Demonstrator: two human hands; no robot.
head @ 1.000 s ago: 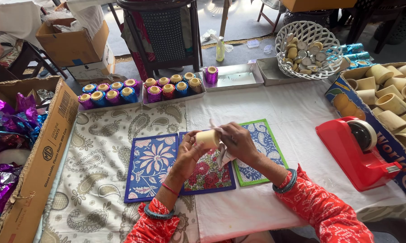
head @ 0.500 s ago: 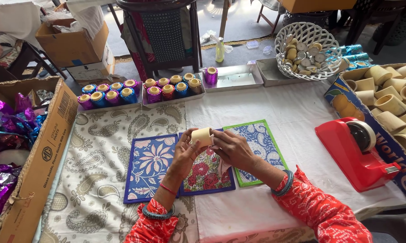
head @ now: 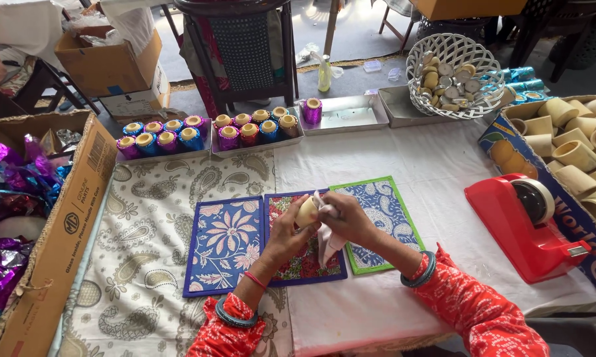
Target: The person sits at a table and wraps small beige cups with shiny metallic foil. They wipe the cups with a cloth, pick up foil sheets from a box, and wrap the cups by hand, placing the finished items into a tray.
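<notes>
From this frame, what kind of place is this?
Probably a small craft packing workspace. Trays hold foil-wrapped cups, a carton holds bare cups, a red tape dispenser stands ready, and the left hand and right hand hold a cup.

Red tape dispenser [head: 532, 225] at right on the white cloth [head: 443, 165], just beside a cardboard box of plain cream cups [head: 575, 149]. White woven basket [head: 455, 66] of small round pieces behind it, with shiny blue rolls [head: 519, 74] next to it. Two metal trays [head: 255, 142] at the back edge hold foil-wrapped cups in purple, blue, pink; a third tray [head: 344, 116] holds one purple cup [head: 312, 110]. Three floral printed mats [head: 224, 241] lie side by side mid-table. Open cardboard box [head: 63, 225] at left with purple and blue foil [head: 10, 178]. Small bottle [head: 324, 73] on the floor beyond, and a dark chair [head: 245, 46].
</notes>
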